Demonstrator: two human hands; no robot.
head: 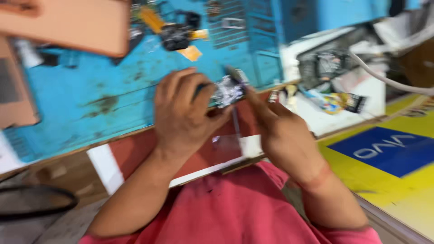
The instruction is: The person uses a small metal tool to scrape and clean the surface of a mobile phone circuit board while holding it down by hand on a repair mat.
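- Near the middle of the frame, just above centre, the left hand (185, 113) has its fingers curled together around a small silvery component (229, 90), thumb pressed toward it from the lower side.
- Motion blur smears that component, so its exact kind cannot be told; it looks shiny, with dark patches, and its long axis runs roughly level, tipping slightly up toward the right of the frame.
- The right hand (282, 131) comes in from the lower right, forefinger stretched toward the component's right end and the other fingers folded in; whether it pinches the piece or only touches it cannot be told.
- A thin dark tool tip (233, 72) seems to rise from the component toward the upper left, too blurred to name.
- Both hands hover over the front edge of a worn blue work mat (90, 99), stained in spots.
- Small black and yellow parts (178, 34) lie on the mat at the upper centre.
- A tan cardboard piece (72, 27) fills the upper left corner.
- A white cable (389, 79) crosses the upper right.
- A yellow and blue board (389, 153) lies at the right.
- Along the bottom edge sits the person's pink shirt (235, 212).
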